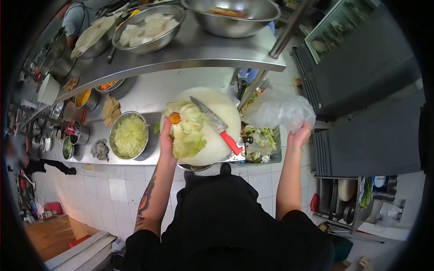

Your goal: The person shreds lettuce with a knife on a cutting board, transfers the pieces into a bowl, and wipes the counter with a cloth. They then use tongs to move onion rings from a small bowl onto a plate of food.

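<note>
My left hand (166, 142) grips a pale green head of lettuce (189, 137) by its left side, over a round white cutting board (229, 106). The lettuce's browned stem end faces up. Beside it on the board lies a knife (216, 121) with a red handle, its blade pointing away from me. Off to the right, my right hand (300, 132) is closed around the end of a clear plastic bag (278, 109). The bag hangs out over a bin (276, 156) of lettuce scraps.
Left of the board stands a metal bowl (147, 141) of shredded lettuce, with a grey cloth (100, 150) and a tan cloth (111, 111) near it. A metal shelf (194, 61) carrying large bowls crosses above the counter. A person (77, 21) is at the far left.
</note>
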